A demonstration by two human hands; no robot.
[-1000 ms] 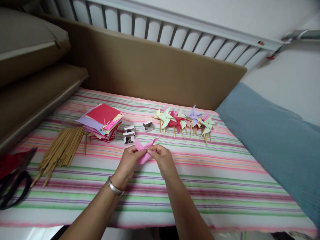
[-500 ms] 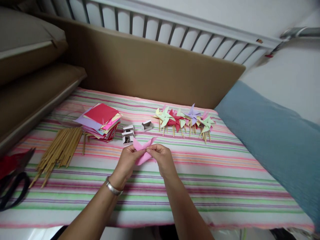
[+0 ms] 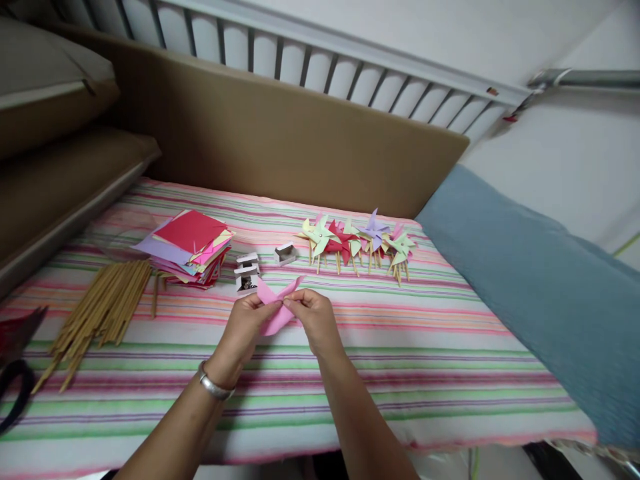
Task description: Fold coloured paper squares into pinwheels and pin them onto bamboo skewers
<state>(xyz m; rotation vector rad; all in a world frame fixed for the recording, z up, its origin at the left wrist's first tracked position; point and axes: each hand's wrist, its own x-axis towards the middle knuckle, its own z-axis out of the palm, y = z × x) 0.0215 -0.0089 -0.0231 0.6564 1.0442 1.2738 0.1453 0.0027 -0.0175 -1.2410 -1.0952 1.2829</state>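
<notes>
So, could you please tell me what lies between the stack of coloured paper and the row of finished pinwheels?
In the head view, small white boxes sit between the paper stack and the pinwheels.

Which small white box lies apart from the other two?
The box nearest the pinwheels, the white box; the other two boxes sit touching beside the paper stack.

A single head-worn camera looks forward and down from close above the striped cloth (image 3: 400, 373), facing the brown board (image 3: 280, 147) and white railing (image 3: 350, 67) beyond, with both forearms entering from the lower edge
</notes>
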